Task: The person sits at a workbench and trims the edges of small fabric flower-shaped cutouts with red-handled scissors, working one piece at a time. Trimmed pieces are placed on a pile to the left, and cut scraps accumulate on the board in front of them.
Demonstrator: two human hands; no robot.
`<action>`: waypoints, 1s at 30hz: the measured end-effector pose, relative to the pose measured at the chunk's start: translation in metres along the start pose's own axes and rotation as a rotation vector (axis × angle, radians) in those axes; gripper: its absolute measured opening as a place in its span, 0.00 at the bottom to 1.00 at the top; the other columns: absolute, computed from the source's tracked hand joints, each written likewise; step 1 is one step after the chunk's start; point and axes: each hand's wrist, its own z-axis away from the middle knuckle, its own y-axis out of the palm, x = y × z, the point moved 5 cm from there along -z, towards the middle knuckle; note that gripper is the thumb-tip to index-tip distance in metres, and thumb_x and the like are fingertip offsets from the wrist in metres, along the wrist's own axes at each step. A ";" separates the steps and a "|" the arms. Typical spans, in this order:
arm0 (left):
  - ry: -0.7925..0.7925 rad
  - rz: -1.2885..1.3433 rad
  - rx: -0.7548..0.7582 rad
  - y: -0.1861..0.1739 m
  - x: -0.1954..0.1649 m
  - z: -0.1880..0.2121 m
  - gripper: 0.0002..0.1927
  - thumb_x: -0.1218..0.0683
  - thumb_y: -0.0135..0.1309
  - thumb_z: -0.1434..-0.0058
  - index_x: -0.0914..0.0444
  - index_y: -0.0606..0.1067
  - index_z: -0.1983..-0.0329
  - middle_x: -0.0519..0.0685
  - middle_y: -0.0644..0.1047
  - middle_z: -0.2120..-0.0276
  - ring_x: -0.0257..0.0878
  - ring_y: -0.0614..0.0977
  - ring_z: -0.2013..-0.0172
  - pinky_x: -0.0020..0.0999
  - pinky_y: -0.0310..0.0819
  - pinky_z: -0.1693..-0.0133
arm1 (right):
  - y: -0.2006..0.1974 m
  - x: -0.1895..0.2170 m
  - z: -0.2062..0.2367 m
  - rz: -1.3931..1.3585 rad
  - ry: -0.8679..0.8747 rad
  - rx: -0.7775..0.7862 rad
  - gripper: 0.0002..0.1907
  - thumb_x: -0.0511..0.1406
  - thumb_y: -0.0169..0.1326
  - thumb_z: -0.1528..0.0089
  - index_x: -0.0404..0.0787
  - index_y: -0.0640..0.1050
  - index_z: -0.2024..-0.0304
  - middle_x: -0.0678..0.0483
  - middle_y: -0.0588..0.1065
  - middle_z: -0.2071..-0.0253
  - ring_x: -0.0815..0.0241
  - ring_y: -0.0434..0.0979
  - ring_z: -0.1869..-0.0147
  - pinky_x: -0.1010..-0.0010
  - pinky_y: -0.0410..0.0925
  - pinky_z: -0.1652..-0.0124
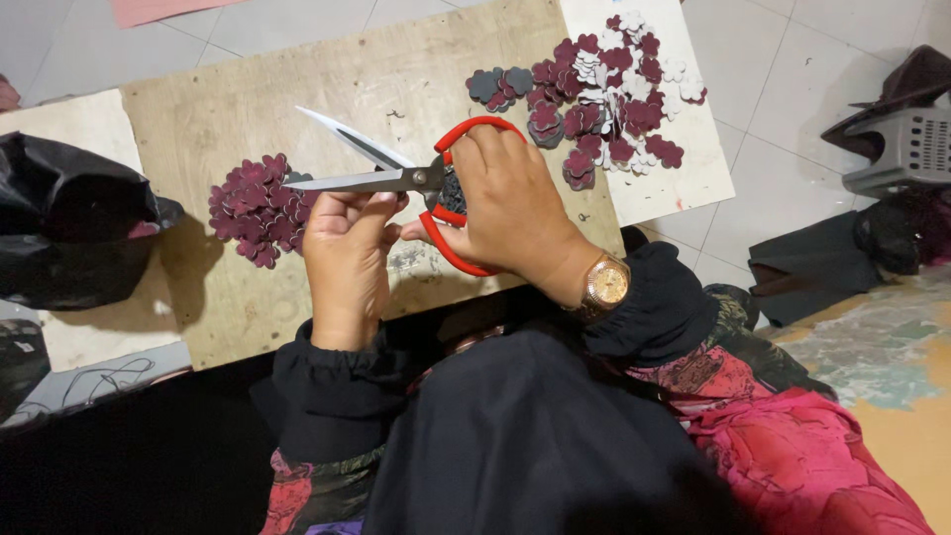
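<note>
My right hand (510, 203) grips red-handled scissors (396, 176) with the blades spread open, pointing left over a wooden board (248, 109). My left hand (347, 253) is curled just under the blades, pinching something small near the pivot that I cannot make out. A pile of dark maroon flower-shaped pieces (258, 210) lies left of my left hand. A bigger heap of maroon, grey and white flower pieces (604, 89) lies beyond my right hand, partly on a white sheet (674, 178).
A black plastic bag (59, 233) sits at the left on the board's edge. A grey plastic basket (906, 149) and dark cloth (822, 263) lie on the tiled floor at the right. My lap in dark and pink cloth fills the foreground.
</note>
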 end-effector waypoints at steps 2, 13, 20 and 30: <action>-0.018 0.052 0.004 -0.001 0.001 0.001 0.07 0.62 0.58 0.33 0.65 0.75 0.53 0.48 0.81 0.59 0.34 0.84 0.58 0.26 0.78 0.63 | 0.002 -0.001 0.003 -0.027 0.022 0.022 0.42 0.62 0.67 0.45 0.32 0.71 0.52 0.44 0.70 0.54 0.45 0.69 0.51 0.57 0.65 0.51; -0.053 -0.003 0.030 0.011 -0.021 0.019 0.07 0.59 0.59 0.34 0.63 0.73 0.57 0.49 0.83 0.63 0.34 0.85 0.63 0.25 0.75 0.65 | 0.035 0.003 0.065 -1.256 0.499 0.432 0.29 0.56 0.48 0.30 0.37 0.71 0.48 0.59 0.66 0.62 0.70 0.63 0.60 0.77 0.64 0.58; 0.042 -0.014 0.126 0.025 -0.033 0.030 0.06 0.62 0.59 0.35 0.66 0.74 0.58 0.50 0.82 0.63 0.33 0.84 0.62 0.26 0.79 0.57 | 0.020 0.019 0.073 -1.258 0.331 0.480 0.36 0.62 0.42 0.30 0.37 0.70 0.44 0.58 0.68 0.59 0.68 0.65 0.55 0.77 0.65 0.52; 0.077 -0.010 0.111 0.028 -0.026 0.028 0.07 0.64 0.60 0.35 0.67 0.73 0.59 0.51 0.82 0.64 0.33 0.83 0.63 0.26 0.79 0.57 | 0.027 0.019 0.070 -1.297 0.407 0.493 0.36 0.64 0.44 0.33 0.38 0.69 0.52 0.59 0.66 0.62 0.69 0.64 0.61 0.77 0.64 0.60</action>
